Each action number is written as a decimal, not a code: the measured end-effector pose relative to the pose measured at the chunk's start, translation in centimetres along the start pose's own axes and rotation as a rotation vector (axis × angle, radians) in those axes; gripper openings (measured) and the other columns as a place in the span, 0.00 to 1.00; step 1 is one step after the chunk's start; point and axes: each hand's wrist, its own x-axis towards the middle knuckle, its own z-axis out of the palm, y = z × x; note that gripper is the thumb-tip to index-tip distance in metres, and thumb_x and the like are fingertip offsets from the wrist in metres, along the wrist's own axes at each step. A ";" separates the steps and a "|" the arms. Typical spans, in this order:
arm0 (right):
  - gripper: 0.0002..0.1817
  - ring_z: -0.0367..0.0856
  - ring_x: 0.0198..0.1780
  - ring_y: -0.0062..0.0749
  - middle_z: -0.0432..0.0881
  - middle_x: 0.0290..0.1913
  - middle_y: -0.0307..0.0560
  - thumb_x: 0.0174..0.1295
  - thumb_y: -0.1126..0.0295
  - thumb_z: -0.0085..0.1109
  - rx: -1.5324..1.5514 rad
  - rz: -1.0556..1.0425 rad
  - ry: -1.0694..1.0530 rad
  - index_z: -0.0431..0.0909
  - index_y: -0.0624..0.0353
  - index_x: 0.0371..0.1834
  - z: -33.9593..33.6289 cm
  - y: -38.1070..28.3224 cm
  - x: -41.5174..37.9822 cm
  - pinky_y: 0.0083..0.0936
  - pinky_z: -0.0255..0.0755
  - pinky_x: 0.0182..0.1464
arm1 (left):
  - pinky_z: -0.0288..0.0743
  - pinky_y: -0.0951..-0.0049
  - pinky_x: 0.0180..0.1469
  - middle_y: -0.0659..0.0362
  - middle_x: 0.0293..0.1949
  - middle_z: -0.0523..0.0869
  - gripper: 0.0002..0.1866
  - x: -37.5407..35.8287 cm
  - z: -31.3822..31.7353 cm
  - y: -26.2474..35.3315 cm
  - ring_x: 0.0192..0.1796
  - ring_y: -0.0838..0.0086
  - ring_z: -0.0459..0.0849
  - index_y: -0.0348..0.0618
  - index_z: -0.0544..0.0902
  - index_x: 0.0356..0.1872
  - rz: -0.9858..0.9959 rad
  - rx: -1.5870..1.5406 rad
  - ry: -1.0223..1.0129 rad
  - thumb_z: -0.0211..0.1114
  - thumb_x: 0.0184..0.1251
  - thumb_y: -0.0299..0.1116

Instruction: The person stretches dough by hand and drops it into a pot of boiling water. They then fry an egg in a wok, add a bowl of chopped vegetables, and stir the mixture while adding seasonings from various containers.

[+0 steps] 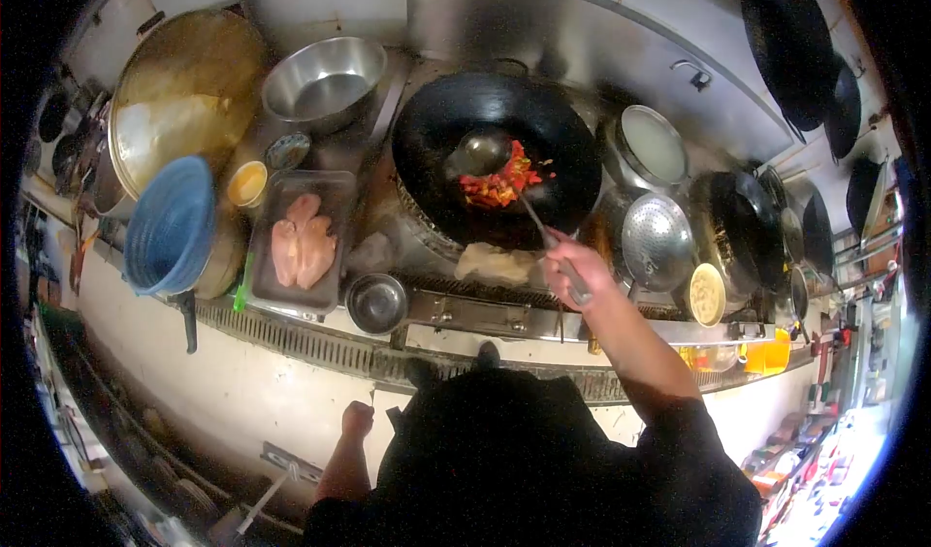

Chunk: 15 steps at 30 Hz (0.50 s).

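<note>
My right hand [576, 272] is wrapped round the handle of a ladle [485, 149]. The ladle's bowl is inside a large black wok [436, 111], over chopped red food [497, 186] that looks like peppers. Down by my body, away from the stove, my left hand [357, 418] is closed in a fist with nothing visible in it. Between me and the wok, a crumpled beige cloth [499, 264] lies on the stove edge. A small metal bowl [376, 303] stands to the left of the cloth.
Left of the wok are a tray [339, 193] of raw meat [304, 241], a steel basin [325, 72] and a blue basket [170, 225]. A perforated strainer [657, 241], a pot of pale liquid [653, 144] and another wok [737, 227] stand right. Dark pans [787, 43] hang on the wall.
</note>
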 end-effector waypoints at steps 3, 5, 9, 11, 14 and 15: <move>0.29 0.70 0.14 0.29 0.73 0.22 0.42 0.57 0.73 0.54 -0.196 -0.218 0.258 0.63 0.48 0.65 0.5 0.0 1.1 0.25 0.65 0.13 | 0.76 0.62 0.45 0.47 0.34 0.85 0.14 -1.0 -1.0 -0.6 0.40 0.58 0.83 0.40 0.81 0.31 0.242 0.413 -0.078 0.62 0.53 0.41; 0.33 0.70 0.15 0.28 0.73 0.23 0.42 0.57 0.74 0.54 -0.353 -0.257 0.371 0.59 0.47 0.68 0.6 0.0 -0.4 0.26 0.66 0.14 | 0.76 0.62 0.44 0.47 0.34 0.85 0.14 -0.9 -0.6 -2.0 0.40 0.57 0.84 0.40 0.81 0.34 0.272 0.457 -0.055 0.62 0.53 0.40; 0.37 0.74 0.20 0.28 0.79 0.31 0.45 0.55 0.77 0.56 -1.126 -0.568 0.443 0.56 0.49 0.71 -9.4 1.0 -3.6 0.27 0.71 0.20 | 0.76 0.62 0.45 0.48 0.35 0.85 0.14 -1.5 -0.5 -1.7 0.40 0.57 0.83 0.40 0.81 0.35 0.140 0.369 -0.070 0.63 0.52 0.39; 0.37 0.76 0.22 0.28 0.80 0.34 0.46 0.54 0.77 0.56 -1.640 -0.802 0.424 0.57 0.50 0.71 -10.0 0.9 -5.0 0.27 0.72 0.23 | 0.76 0.62 0.45 0.48 0.35 0.85 0.14 -1.0 -0.2 -2.3 0.40 0.57 0.84 0.40 0.81 0.35 0.167 0.407 -0.084 0.63 0.52 0.40; 0.38 0.77 0.28 0.28 0.80 0.41 0.49 0.53 0.75 0.59 -1.410 -0.278 0.463 0.58 0.53 0.70 -3.1 -0.1 -10.4 0.25 0.74 0.31 | 0.76 0.62 0.45 0.48 0.35 0.85 0.14 -1.7 -0.2 -0.1 0.40 0.57 0.83 0.39 0.81 0.35 -0.114 -0.209 0.032 0.62 0.52 0.39; 0.38 0.76 0.28 0.26 0.79 0.43 0.50 0.52 0.76 0.59 -1.264 -0.170 0.458 0.59 0.54 0.70 -2.1 -0.5 -10.9 0.23 0.73 0.32 | 0.76 0.62 0.45 0.48 0.35 0.85 0.14 -1.1 -0.2 0.1 0.40 0.57 0.83 0.39 0.81 0.35 -0.110 -0.202 0.029 0.62 0.52 0.39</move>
